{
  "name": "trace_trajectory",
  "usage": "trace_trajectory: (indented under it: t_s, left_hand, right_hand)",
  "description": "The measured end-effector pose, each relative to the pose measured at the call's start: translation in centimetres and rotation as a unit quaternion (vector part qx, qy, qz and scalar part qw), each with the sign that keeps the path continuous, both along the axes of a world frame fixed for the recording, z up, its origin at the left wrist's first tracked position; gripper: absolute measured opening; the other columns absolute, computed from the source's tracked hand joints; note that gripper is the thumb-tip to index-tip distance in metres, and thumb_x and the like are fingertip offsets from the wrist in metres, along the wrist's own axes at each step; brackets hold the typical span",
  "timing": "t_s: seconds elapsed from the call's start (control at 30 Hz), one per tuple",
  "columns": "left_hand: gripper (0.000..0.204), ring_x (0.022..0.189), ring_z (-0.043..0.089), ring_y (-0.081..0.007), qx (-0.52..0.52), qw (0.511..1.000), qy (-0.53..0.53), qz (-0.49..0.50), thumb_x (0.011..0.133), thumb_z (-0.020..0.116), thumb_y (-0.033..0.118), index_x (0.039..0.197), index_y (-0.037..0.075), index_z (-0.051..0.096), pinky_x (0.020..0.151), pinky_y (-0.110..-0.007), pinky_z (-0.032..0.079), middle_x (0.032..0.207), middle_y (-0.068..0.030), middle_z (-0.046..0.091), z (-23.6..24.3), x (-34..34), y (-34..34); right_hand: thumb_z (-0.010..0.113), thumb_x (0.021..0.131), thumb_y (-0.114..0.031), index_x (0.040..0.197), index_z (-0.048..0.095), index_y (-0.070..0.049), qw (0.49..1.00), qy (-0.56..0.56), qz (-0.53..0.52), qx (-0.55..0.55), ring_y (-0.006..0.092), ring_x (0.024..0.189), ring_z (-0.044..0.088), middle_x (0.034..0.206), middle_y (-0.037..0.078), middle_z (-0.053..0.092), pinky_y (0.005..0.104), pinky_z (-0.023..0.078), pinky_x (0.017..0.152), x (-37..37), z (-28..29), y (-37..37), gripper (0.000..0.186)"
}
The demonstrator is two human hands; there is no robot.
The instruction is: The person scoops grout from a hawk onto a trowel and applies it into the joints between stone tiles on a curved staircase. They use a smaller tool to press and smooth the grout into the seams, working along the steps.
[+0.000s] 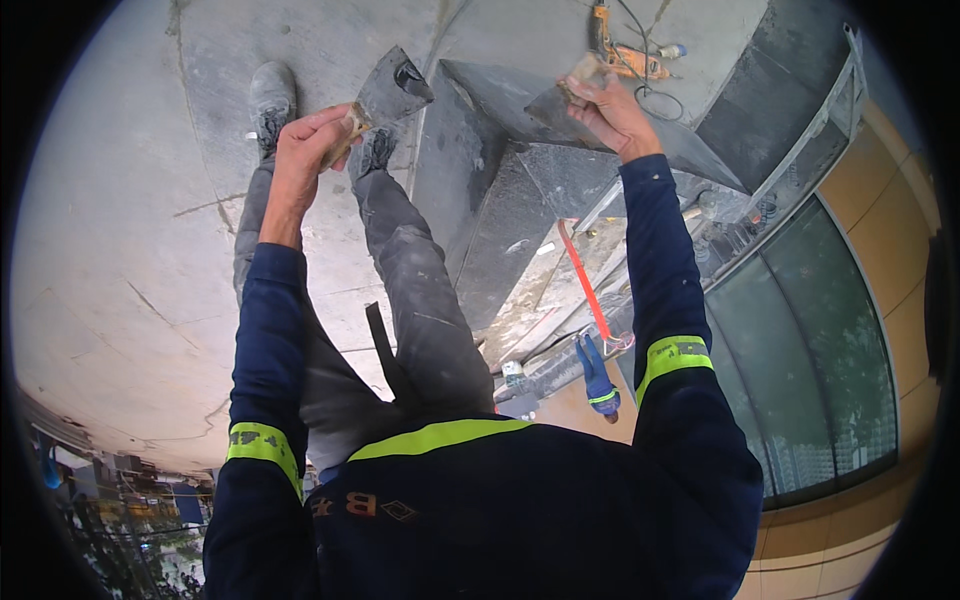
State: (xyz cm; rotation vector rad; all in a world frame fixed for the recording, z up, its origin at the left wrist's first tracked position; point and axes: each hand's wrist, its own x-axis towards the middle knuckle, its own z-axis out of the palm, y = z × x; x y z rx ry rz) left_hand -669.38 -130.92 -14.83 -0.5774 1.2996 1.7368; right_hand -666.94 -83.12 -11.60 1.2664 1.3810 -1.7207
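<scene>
My left hand (pixel 312 152) is closed on the handle of a putty knife (pixel 372 97). A dab of dark paste (pixel 410 80) sits near the end of its wide blade. My right hand (pixel 612 112) grips a second putty knife (pixel 546 108), its blade pointing left over the top of a dark grey stone block (pixel 490 85). From this view I cannot tell whether that blade touches the stone. The block has a near upright face (pixel 453 160) and stands just ahead of my legs, to the right.
An orange power tool (pixel 635 62) with a cord lies on the pavement beyond the block. A red-orange bar (pixel 583 275) crosses rubble at the right. Further off stands another person (pixel 598 382) in blue. A metal rail (pixel 800 175) and a large window (pixel 815 350) line the right side.
</scene>
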Motion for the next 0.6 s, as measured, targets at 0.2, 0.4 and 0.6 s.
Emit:
trace_trajectory:
  t_s: [0.2, 0.4, 0.6]
  left_hand:
    - [0.043, 0.066, 0.059, -0.0080, -0.005, 1.000, -0.005, -0.022, 0.103, 0.074, 0.026, 0.132, -0.004, 0.081, 0.061, -0.025, 0.044, 0.092, -0.0065, 0.080, -0.1, 0.1, 1.0]
    - [0.041, 0.064, 0.059, -0.0079, -0.006, 1.000, -0.010, -0.023, 0.103, 0.076, 0.024, 0.132, -0.005, 0.080, 0.060, -0.025, 0.045, 0.093, -0.0075, 0.081, -0.8, 0.6, 1.9]
    - [0.033, 0.069, 0.059, -0.0080, 0.020, 0.999, 0.013, -0.048, 0.100, 0.078, 0.017, 0.126, -0.004, 0.083, 0.063, -0.026, 0.048, 0.094, -0.0051, 0.078, 1.5, 0.2, 3.8]
  right_hand:
    - [0.081, 0.104, -0.004, 0.181, 0.012, -0.018, 0.996, -0.015, 0.029, -0.082, 0.0274, 0.126, 0.068, 0.142, 0.019, 0.068, 0.0502, 0.053, 0.103, 0.2, -2.8, -0.2, 0.104]
    - [0.074, 0.108, -0.001, 0.179, 0.027, -0.014, 0.993, -0.011, -0.049, -0.102, 0.0155, 0.113, 0.069, 0.133, 0.007, 0.071, 0.0329, 0.053, 0.088, -0.7, -2.2, -2.2, 0.086]
    - [0.074, 0.106, 0.002, 0.174, 0.036, -0.014, 0.953, 0.125, -0.235, -0.147, 0.0139, 0.121, 0.071, 0.131, 0.004, 0.072, 0.0299, 0.055, 0.093, -2.8, 3.1, -7.6, 0.079]
